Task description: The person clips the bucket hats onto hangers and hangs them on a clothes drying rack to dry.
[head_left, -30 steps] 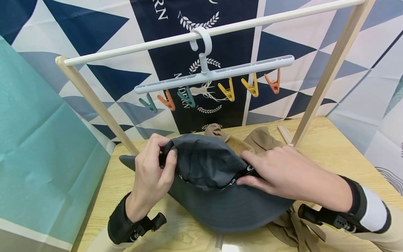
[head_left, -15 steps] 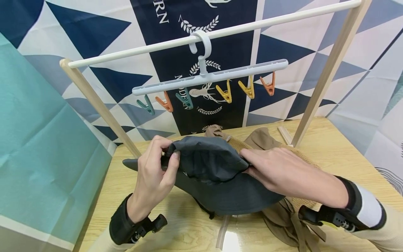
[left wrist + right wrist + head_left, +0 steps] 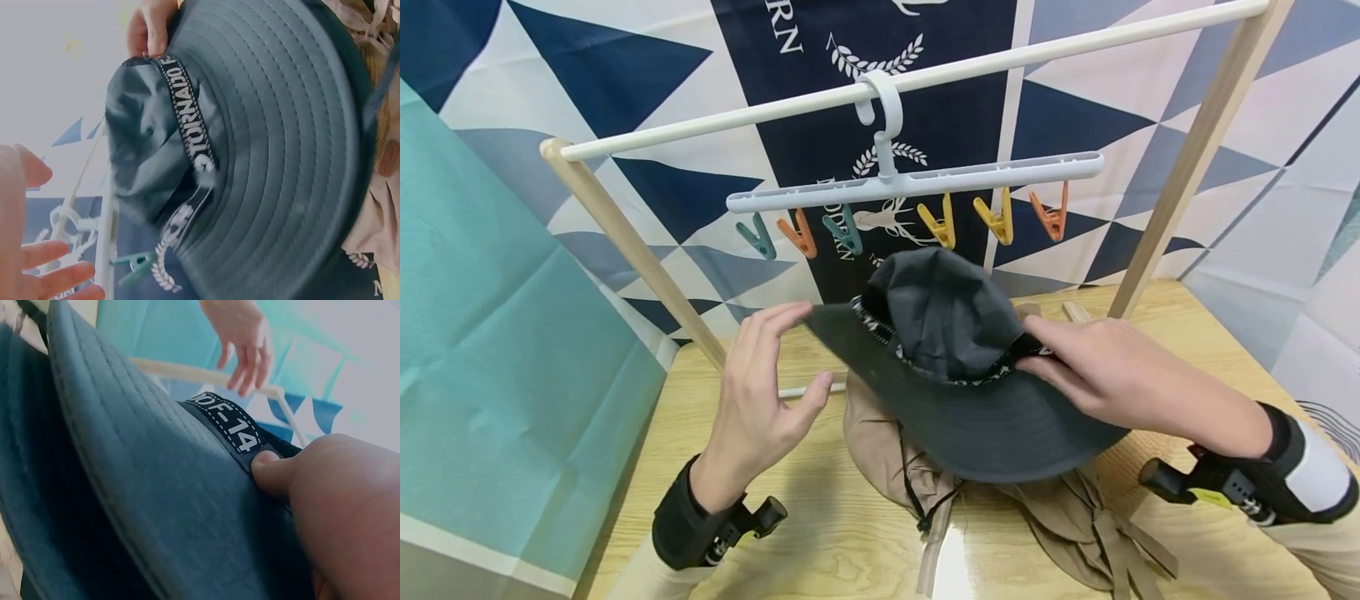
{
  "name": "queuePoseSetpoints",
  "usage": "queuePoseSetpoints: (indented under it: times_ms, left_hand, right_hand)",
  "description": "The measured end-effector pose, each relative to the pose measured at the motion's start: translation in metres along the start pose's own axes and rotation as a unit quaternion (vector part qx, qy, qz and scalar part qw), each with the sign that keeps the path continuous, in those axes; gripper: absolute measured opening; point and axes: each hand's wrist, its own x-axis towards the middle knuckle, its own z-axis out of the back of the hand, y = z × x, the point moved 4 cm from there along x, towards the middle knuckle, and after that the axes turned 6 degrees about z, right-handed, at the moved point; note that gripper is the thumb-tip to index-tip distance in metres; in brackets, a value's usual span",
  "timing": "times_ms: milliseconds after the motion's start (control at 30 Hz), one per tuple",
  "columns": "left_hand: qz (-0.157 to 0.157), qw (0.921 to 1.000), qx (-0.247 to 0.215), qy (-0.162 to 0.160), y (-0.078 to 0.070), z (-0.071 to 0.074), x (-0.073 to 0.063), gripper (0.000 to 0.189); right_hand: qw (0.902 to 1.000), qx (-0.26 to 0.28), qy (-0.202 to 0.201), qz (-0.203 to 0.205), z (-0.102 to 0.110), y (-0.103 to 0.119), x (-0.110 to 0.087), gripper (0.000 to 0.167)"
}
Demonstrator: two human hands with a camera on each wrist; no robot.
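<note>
A dark grey bucket hat (image 3: 947, 325) is held up over the table, its stitched wide brim (image 3: 281, 137) hanging down toward me. My right hand (image 3: 1112, 367) pinches it at the band where crown meets brim; the right wrist view shows the thumb (image 3: 270, 470) pressed on the lettered black band (image 3: 228, 425). My left hand (image 3: 763, 383) is off the crown, fingers spread and holding nothing, its fingertips close to the brim's left edge. Below the hat lie a beige hat with cords (image 3: 880, 450) and more brown fabric with ties (image 3: 1075, 525).
A pale blue hanger (image 3: 917, 182) hangs from the white rail (image 3: 715, 125) of a wooden-legged rack, with teal, orange and yellow clips (image 3: 940, 223) along it. The rack's right post (image 3: 1195, 167) rises behind my right hand. Woven straw-coloured material (image 3: 1138, 467) lies at right.
My left hand has let go of the hat's crown and spread its fingers. The right hand has lifted the hat up and to the right, uncovering the beige hat beneath.
</note>
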Motion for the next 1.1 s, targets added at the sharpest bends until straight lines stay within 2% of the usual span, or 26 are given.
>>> queuePoseSetpoints:
  times_ms: [200, 333, 467, 667, 800, 867, 1000, 1100]
  left_hand:
    - [0.023, 0.9997, 0.001, 0.002, 0.015, -0.002, 0.004, 0.07]
    - [0.039, 0.9991, -0.003, 0.018, 0.019, -0.005, 0.007, 0.071]
    - [0.036, 0.9984, -0.008, 0.042, 0.021, -0.013, 0.01, 0.076]
    - [0.014, 0.9971, 0.01, 0.074, 0.021, -0.026, 0.015, 0.083]
    - [0.005, 0.9924, 0.021, 0.121, 0.02, -0.033, 0.015, 0.082]
    - [0.0, 0.9885, 0.025, 0.149, 0.019, -0.036, 0.014, 0.073]
    - [-0.035, 0.9817, 0.041, 0.183, 0.017, -0.042, 0.01, 0.027]
    - [-0.074, 0.9803, 0.05, 0.176, 0.014, -0.044, 0.009, 0.035]
  right_hand:
    - [0.9995, -0.01, -0.026, 0.017, 0.008, -0.013, -0.008, 0.03]
    - [0.9983, 0.004, -0.04, 0.041, 0.013, -0.013, -0.011, 0.038]
    - [0.9956, 0.018, -0.046, 0.079, 0.016, -0.009, -0.01, 0.042]
    - [0.9884, 0.053, -0.053, 0.132, 0.018, -0.003, -0.009, 0.036]
    - [0.9835, 0.055, -0.061, 0.161, 0.016, 0.002, -0.009, 0.038]
    - [0.9816, 0.052, -0.067, 0.171, 0.015, 0.004, -0.009, 0.04]
    - [0.9827, 0.057, -0.063, 0.164, 0.014, 0.006, -0.009, 0.04]
    - [0.9864, 0.051, -0.049, 0.148, 0.012, 0.005, -0.01, 0.04]
